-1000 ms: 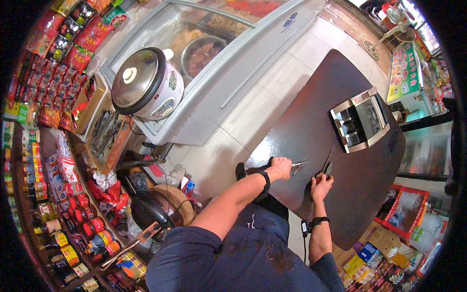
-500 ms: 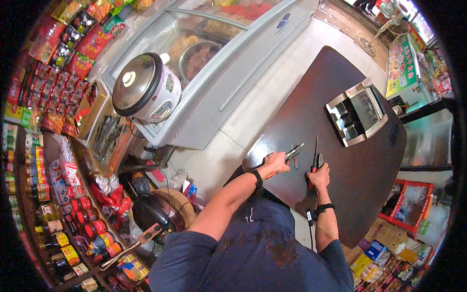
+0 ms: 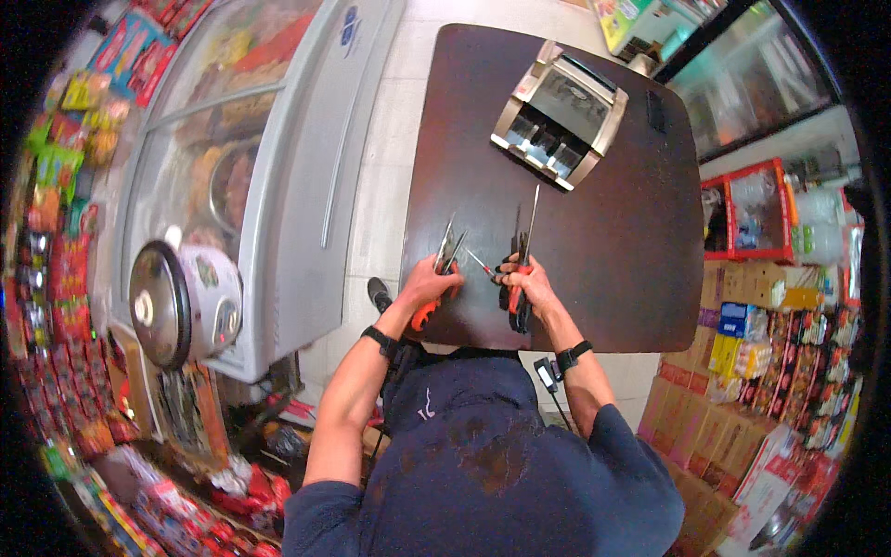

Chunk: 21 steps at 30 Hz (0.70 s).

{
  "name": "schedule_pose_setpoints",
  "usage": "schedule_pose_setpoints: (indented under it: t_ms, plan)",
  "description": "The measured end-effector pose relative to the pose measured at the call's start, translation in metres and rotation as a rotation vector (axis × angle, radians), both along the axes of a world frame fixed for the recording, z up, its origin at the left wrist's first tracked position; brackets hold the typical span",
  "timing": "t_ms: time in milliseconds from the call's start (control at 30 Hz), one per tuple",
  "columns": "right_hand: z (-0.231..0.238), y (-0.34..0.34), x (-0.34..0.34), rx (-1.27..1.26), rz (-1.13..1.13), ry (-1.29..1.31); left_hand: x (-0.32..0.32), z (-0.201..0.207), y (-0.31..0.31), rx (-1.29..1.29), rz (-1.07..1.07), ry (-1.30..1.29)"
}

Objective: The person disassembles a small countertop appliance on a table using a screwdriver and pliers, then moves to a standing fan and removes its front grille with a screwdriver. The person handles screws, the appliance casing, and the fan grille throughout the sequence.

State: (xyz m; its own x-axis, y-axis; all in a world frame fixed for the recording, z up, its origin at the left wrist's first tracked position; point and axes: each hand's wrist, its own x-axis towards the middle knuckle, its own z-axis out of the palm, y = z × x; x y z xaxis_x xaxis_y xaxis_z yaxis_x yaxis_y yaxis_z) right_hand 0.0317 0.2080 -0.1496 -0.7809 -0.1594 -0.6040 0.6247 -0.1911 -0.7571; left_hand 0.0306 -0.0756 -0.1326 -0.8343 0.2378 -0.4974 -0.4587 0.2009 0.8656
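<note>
My left hand [image 3: 431, 282] is closed around several hand tools with pointed metal ends [image 3: 451, 247]. An orange handle [image 3: 424, 316] sticks out below it; the tools' exact kinds cannot be made out. My right hand [image 3: 531, 281] grips tools with red and black handles, among them a long thin metal shaft [image 3: 533, 215] like a screwdriver's. A small slim tool with a red part [image 3: 480, 262] reaches from the right fingers toward the left hand; whether it is held or lies on the table is unclear. Both hands are over the near part of the dark table [image 3: 594, 269].
A silver banknote counter [image 3: 563, 116] stands at the table's far side, with a flat black object [image 3: 656, 111] to its right. Left of the table are a chest freezer [image 3: 302, 186] and a rice cooker [image 3: 209, 297]. Cardboard boxes [image 3: 701, 427] are stacked at the right.
The view has swung, so the table now lies straight ahead. Both hands still hold tools; the left hand's orange handle now shows, and the small red tool is now by the right fingers.
</note>
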Motion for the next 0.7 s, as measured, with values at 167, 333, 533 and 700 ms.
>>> schedule_pose_setpoints:
  t_ms: [167, 333, 533, 700]
  plan:
    - [-0.003, -0.048, 0.004, 0.585, -0.077, 0.131, -0.038, -0.008, -0.051, 0.065, -0.091, -0.146]
    - [-0.003, -0.094, 0.002, 1.290, 0.219, 0.252, -0.071, -0.012, -0.104, 0.109, -0.230, -0.214]
    - [0.001, -0.151, -0.011, 0.795, -0.093, -0.050, -0.100, 0.006, -0.152, 0.257, -0.452, -0.340]
    - [0.005, -0.201, -0.005, -0.126, -0.393, -0.166, -0.114, 0.013, -0.153, 0.249, -0.512, -0.361]
